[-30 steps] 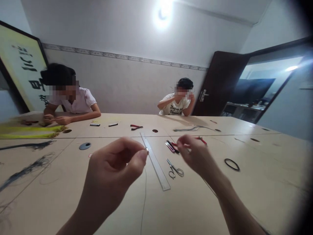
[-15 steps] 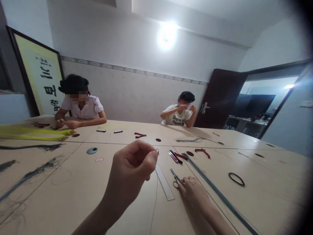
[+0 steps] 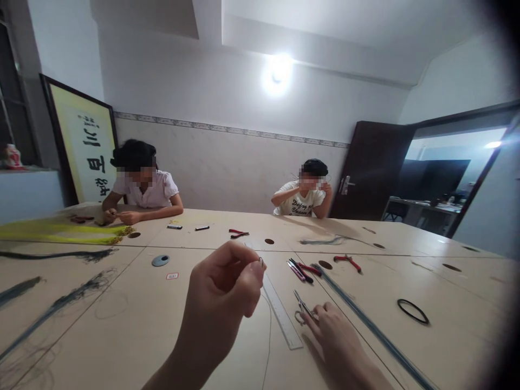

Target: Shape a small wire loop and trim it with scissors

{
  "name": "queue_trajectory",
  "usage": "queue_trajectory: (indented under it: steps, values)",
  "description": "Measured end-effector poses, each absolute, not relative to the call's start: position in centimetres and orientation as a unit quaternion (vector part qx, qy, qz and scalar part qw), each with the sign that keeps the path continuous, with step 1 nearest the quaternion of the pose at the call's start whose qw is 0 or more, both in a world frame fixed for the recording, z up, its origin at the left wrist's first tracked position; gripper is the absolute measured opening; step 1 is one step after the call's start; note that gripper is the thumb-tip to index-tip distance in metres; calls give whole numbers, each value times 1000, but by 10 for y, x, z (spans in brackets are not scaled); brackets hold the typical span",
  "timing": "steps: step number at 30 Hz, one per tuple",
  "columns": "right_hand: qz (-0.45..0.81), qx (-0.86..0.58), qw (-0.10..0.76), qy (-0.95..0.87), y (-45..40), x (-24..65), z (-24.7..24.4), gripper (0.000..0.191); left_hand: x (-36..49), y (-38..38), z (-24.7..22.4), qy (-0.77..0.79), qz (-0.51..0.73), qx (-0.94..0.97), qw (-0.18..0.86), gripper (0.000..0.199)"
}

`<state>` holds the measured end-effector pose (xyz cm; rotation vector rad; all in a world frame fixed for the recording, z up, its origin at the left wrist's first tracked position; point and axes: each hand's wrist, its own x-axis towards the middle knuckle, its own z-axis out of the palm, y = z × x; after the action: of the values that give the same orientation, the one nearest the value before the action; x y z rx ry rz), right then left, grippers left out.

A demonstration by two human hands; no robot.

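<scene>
Raised over the middle of the table, my left hand (image 3: 225,292) is closed in a pinch of thumb and forefinger. A small loop of thin cord (image 3: 261,262) sticks out at its fingertips, and a fine strand hangs below toward the table's front. My right hand (image 3: 339,333) rests low on the tabletop with its fingers on the handles of small metal scissors (image 3: 304,306), whose blades point away from me. Between the hands lies a clear ruler (image 3: 284,317). Just past the scissors are pink-handled snips (image 3: 296,271) and red-and-black pliers (image 3: 311,269).
A long bundle of grey strands (image 3: 365,322) runs along the right, near a black ring (image 3: 413,311) and red-handled pliers (image 3: 349,262). Dark strand bundles (image 3: 60,303) and a yellow bundle (image 3: 81,233) lie left. Two people (image 3: 142,187) sit across the table (image 3: 170,336).
The view has tilted up and shifted slightly left, so things sit lower and further right. My left hand keeps its pinch, and my right hand stays at the scissors.
</scene>
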<state>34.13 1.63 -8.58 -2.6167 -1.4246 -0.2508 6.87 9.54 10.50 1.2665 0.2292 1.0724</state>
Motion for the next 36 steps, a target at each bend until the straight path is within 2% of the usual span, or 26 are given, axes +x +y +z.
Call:
queue_trajectory:
  steps: [5, 10, 18, 22, 25, 28, 32, 36]
  values:
    - [-71, -898, 33, -433, 30, 333, -84, 29, 68, 91, 107, 125, 477, 530, 689, 15]
    - [-14, -889, 66, -453, 21, 345, -85, 19, 67, 89, 109, 125, 489, 526, 685, 17]
    - [32, -842, 217, -493, -1, 351, -68, 12, 67, 88, 108, 115, 516, 535, 659, 19]
    - [8, -756, 344, -557, -10, 295, -30, 16, 69, 89, 105, 86, 541, 541, 638, 18]
    - [-31, -650, 445, -615, -19, 242, 10, 18, 71, 87, 105, 127, 537, 557, 620, 22]
    - [-90, -568, 523, -630, -25, 207, 52, 10, 72, 84, 102, 165, 488, 609, 603, 23]
    - [-136, -532, 546, -633, -24, 194, 87, 8, 72, 79, 100, 179, 446, 674, 562, 24]
    - [-132, -515, 541, -652, -15, 200, 100, 12, 72, 74, 102, 180, 430, 687, 557, 23]
